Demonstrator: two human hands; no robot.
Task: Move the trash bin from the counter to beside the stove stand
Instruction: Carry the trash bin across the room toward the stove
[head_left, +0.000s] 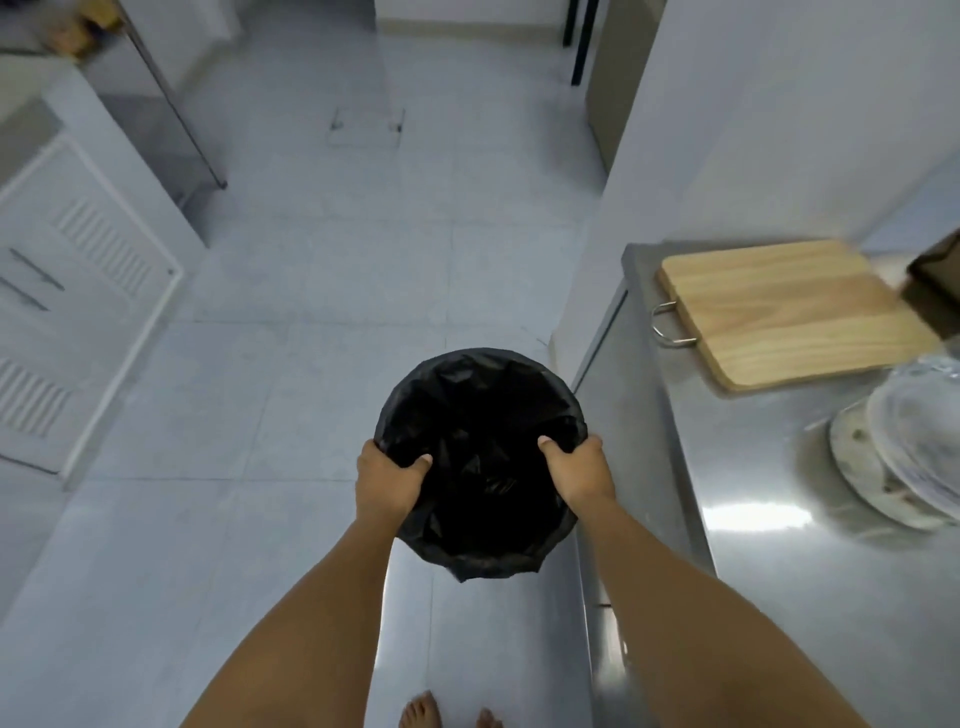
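Note:
A round trash bin (480, 415) lined with a black plastic bag hangs over the tiled floor, just left of the steel counter (779, 571). My left hand (387, 480) grips its near-left rim with the thumb inside. On the near-right rim my right hand (579, 470) holds it the same way. The bin's inside looks dark, and I cannot make out any contents. A metal stand with thin legs (179, 114) is at the far left, across the floor.
On the counter lie a wooden cutting board (789, 312) with a metal handle and a stack of glass plates (904, 447). White louvred cabinet doors (78, 291) line the left side. A floor drain cover (366, 124) is ahead. My bare feet (421, 709) show below.

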